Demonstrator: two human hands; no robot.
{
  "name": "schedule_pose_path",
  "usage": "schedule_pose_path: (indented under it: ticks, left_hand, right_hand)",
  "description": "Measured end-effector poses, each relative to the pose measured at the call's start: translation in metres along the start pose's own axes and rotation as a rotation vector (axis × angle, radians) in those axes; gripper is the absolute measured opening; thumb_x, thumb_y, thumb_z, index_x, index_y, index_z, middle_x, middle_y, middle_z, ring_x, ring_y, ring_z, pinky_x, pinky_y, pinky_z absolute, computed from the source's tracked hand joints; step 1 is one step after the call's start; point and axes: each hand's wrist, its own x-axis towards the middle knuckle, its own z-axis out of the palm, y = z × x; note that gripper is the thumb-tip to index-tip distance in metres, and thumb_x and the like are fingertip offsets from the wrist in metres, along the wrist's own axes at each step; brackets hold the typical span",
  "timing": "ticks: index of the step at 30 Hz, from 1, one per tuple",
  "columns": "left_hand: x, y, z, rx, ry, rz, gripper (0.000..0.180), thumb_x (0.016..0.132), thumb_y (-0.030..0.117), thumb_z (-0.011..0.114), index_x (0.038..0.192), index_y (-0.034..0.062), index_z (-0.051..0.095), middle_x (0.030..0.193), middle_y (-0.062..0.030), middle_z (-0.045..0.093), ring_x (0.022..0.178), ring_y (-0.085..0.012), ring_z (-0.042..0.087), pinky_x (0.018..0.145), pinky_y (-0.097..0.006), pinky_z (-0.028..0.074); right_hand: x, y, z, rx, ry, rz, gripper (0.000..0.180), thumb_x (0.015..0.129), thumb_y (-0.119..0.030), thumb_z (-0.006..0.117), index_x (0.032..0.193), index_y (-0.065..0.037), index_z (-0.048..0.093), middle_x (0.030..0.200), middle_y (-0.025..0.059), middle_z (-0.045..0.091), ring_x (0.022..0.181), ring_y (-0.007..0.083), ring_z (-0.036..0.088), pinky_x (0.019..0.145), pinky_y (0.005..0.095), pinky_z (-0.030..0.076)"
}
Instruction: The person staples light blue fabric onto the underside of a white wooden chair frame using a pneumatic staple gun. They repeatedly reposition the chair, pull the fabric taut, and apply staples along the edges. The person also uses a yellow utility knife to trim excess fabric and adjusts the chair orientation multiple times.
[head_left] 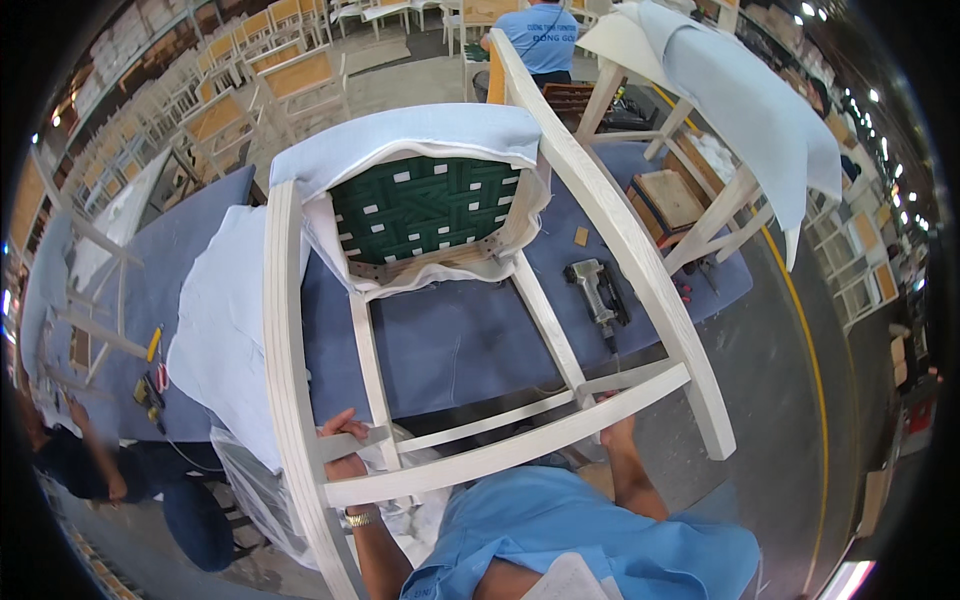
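Note:
A white-painted wooden chair frame [600,215] lies tipped on a blue padded workbench [455,345], its legs toward me. Its seat underside shows green woven webbing [425,205] with pale blue fabric [400,135] wrapped over the edge. My left hand [342,445] grips a lower stretcher [360,442] near the left leg. My right hand [615,428] is closed on the front rail [530,445] on the right side; its fingers are partly hidden behind the rail.
A grey pneumatic stapler [597,290] lies on the bench right of the chair. White cloth [225,320] hangs over the bench at left. Another covered chair [740,110] stands at right. One person [540,40] works beyond, another crouches lower left [110,470]. Stacked chairs fill the back.

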Motion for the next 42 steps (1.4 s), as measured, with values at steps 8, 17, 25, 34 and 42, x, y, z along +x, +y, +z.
schedule_pose_path:
  ticks: [8,17,25,34,42]
  left_hand:
    - [-0.007,0.077,-0.065,-0.013,0.066,-0.097,0.061,0.107,0.048,0.043,0.136,-0.005,0.054,0.122,-0.0175,0.066,0.113,-0.0241,0.063,0.102,-0.038,0.049]
    - [0.024,0.194,0.045,0.367,-0.306,-0.18,0.086,0.094,0.042,0.066,0.161,0.008,0.024,0.134,-0.0259,0.059,0.114,-0.0365,0.067,0.098,-0.041,0.053]
    - [0.01,0.186,0.048,0.253,-0.147,-0.237,0.082,0.095,0.036,0.059,0.16,0.0016,0.023,0.111,-0.0263,0.069,0.11,-0.0332,0.068,0.103,-0.042,0.048]
    - [0.005,0.166,0.04,0.136,-0.099,-0.124,0.079,0.093,0.039,0.055,0.157,-0.0024,0.032,0.129,-0.0213,0.063,0.092,-0.0211,0.07,0.087,-0.03,0.052]
    - [0.001,0.169,0.045,0.141,-0.088,-0.102,0.075,0.093,0.04,0.054,0.155,0.0007,0.038,0.093,-0.0188,0.072,0.088,-0.0197,0.071,0.073,-0.026,0.053]
  right_hand:
    - [0.144,-0.029,0.011,-1.131,-0.066,-0.706,0.033,0.086,-0.026,0.076,0.105,0.001,0.07,0.083,0.0103,0.068,0.073,0.0212,0.064,0.069,0.0407,0.053]
    - [0.215,0.003,0.125,-1.629,0.096,-1.063,0.057,0.081,-0.021,0.079,0.131,-0.001,0.059,0.12,0.0235,0.066,0.119,0.0408,0.061,0.102,0.0476,0.048]
    - [0.162,-0.083,0.11,-1.591,-0.177,-0.826,0.057,0.07,-0.018,0.079,0.122,0.0,0.062,0.115,0.0235,0.067,0.113,0.0415,0.063,0.098,0.0473,0.049]
    - [0.013,-0.068,-0.098,-1.157,0.077,-0.748,0.043,0.076,-0.015,0.07,0.111,0.004,0.055,0.097,0.0162,0.06,0.09,0.0285,0.06,0.086,0.0407,0.049]
    - [-0.188,-0.028,-0.159,-1.286,-0.149,-0.359,0.042,0.075,-0.013,0.074,0.112,0.001,0.06,0.092,0.0154,0.067,0.084,0.0266,0.066,0.078,0.0391,0.052]
